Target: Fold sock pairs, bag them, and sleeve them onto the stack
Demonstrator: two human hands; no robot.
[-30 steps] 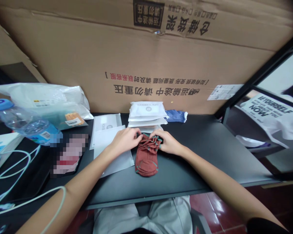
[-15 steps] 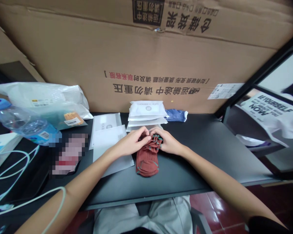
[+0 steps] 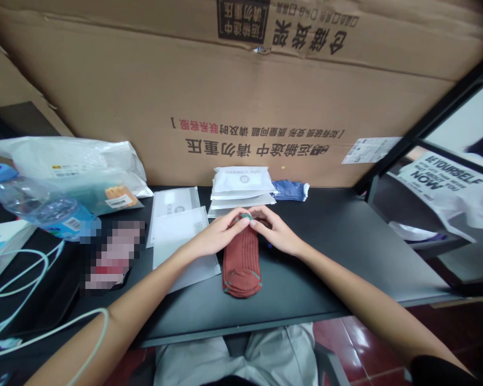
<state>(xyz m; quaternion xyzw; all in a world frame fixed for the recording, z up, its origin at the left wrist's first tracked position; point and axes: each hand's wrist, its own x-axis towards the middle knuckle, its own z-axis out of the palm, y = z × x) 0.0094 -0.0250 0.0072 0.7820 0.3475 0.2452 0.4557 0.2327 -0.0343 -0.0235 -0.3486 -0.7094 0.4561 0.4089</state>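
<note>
Pinching the red sock [image 3: 242, 265] by its teal-edged far end

Carton [image 3: 145, 80] print, upside down: 运输途中 请勿重压. White printed item [image 3: 438, 177] at right reads "BE YOURSELF", "NOW". Packet stack [image 3: 241, 182] lettering too small to read surely. Your left hand [image 3: 221, 233] and right hand [image 3: 277, 230] grip the sock narrowly between thumbs and fingers, hiding most of that edge. Sock lies on the black table [image 3: 306, 287], before the stack. Half a second ago its ribbed part was bunched; now it's straightened.
</note>
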